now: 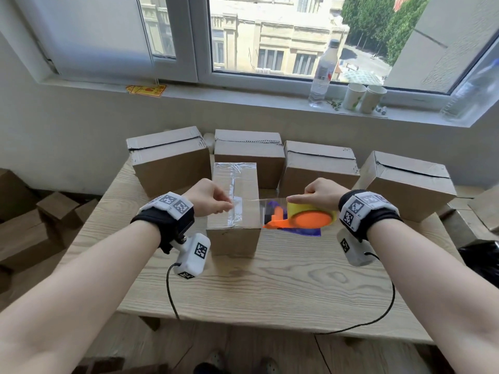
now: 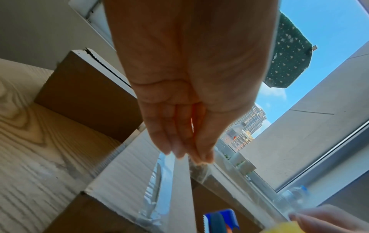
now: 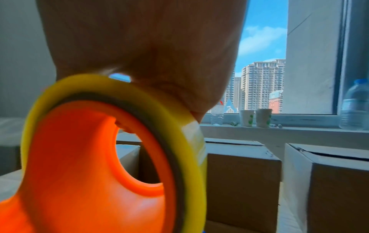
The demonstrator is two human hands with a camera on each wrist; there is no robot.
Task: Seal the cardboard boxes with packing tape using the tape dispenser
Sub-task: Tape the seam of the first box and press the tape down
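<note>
My left hand [image 1: 209,197] pinches the tape end onto the near cardboard box [image 1: 234,209] at the table's middle; my right hand [image 1: 322,194] grips the orange tape dispenser [image 1: 302,218] just beside it.

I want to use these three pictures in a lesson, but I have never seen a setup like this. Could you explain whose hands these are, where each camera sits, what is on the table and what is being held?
No machine here: a person works with bare hands, wearing black wristbands that carry small cameras. The big picture comes from a camera on the head, looking down. The other two look along each hand from the wrist.

On the wooden table stands a small cardboard box, already striped with shiny clear tape. Behind it stand four more boxes in a row, their top seams showing dark gaps. On the windowsill are a water bottle and two paper cups.

The right hand grips an orange tape dispenser with a yellow roll. The left hand pinches the end of the tape strip stretched from the dispenser across the small box's top.
</note>
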